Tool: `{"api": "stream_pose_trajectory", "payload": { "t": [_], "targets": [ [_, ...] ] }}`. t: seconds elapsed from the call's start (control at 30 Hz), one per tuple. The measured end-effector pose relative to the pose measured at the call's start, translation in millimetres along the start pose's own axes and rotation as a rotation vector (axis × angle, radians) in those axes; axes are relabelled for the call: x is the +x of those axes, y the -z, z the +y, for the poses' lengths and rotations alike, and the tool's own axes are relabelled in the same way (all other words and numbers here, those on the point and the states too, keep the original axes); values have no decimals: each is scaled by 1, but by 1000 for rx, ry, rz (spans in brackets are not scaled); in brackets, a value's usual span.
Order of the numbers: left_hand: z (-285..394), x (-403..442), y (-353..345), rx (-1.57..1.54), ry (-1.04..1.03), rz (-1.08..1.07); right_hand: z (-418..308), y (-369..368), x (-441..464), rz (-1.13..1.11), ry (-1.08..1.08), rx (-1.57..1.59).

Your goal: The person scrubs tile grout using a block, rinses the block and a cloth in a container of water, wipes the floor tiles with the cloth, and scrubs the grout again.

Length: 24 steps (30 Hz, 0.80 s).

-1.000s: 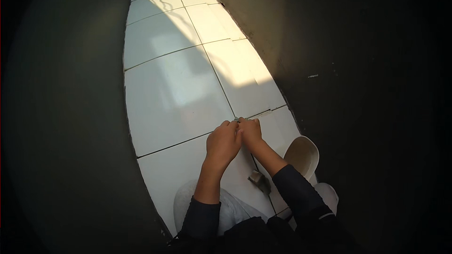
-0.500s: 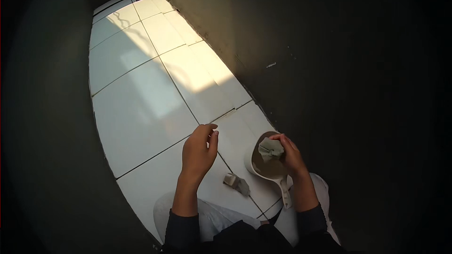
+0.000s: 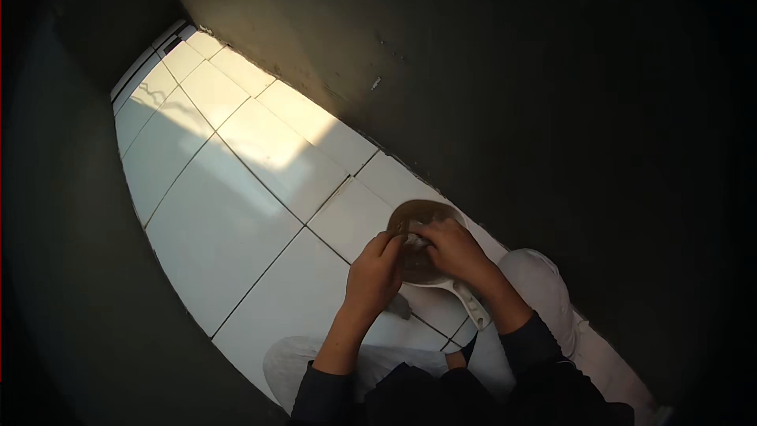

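Note:
A white long-handled water dipper (image 3: 471,306) stands on the tiles before me, with murky brown liquid inside. Over its bowl my left hand (image 3: 374,272) and my right hand (image 3: 453,248) come together, fingers pinched inward. Between them shows a little of a pale grey crumpled cloth (image 3: 415,244); the fingers hide most of it. How much of the cloth each hand grips is hard to see. A small grey object (image 3: 400,306) lies on the floor beside the dipper, partly covered by my left hand and wrist.
White floor tiles (image 3: 229,237) stretch ahead in a narrow strip, with sunlight across the far part. A dark wall (image 3: 505,126) borders them on the right, another dark surface (image 3: 63,252) on the left. My bent knees (image 3: 536,280) flank the work spot.
My left hand has moved right and down to the dipper, meeting my right hand at the cloth. The right hand has shifted slightly left over the bowl. The view has turned.

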<state>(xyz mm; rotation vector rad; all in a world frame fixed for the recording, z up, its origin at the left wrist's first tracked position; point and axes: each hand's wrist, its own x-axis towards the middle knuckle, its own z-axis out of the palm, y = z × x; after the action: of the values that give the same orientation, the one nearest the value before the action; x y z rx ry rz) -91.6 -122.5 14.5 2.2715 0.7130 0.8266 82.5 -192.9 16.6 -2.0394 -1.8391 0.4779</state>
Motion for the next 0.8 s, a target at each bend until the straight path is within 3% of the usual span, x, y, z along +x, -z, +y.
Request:
{"api": "stream_pose_trajectory", "payload": {
  "t": [0.13, 0.3, 0.47, 0.6, 0.7, 0.8],
  "targets": [
    [4, -1, -7, 32, -40, -21, -13, 10, 2, 88, -100, 71],
    [10, 8, -24, 314, -108, -1, -5, 21, 6, 67, -149, 246],
    [5, 13, -33, 433, -28, -163, 0, 13, -1, -10, -20, 110],
    [12, 12, -35, 552, 62, -254, 7, -7, 3, -118, -62, 7],
    [11, 10, -37, 519, 87, -228, 4, 2, 7, -177, -139, -27],
    [8, 9, -38, 388, 41, -120, -10, 38, 5, -19, -67, 86]
  ]
}}
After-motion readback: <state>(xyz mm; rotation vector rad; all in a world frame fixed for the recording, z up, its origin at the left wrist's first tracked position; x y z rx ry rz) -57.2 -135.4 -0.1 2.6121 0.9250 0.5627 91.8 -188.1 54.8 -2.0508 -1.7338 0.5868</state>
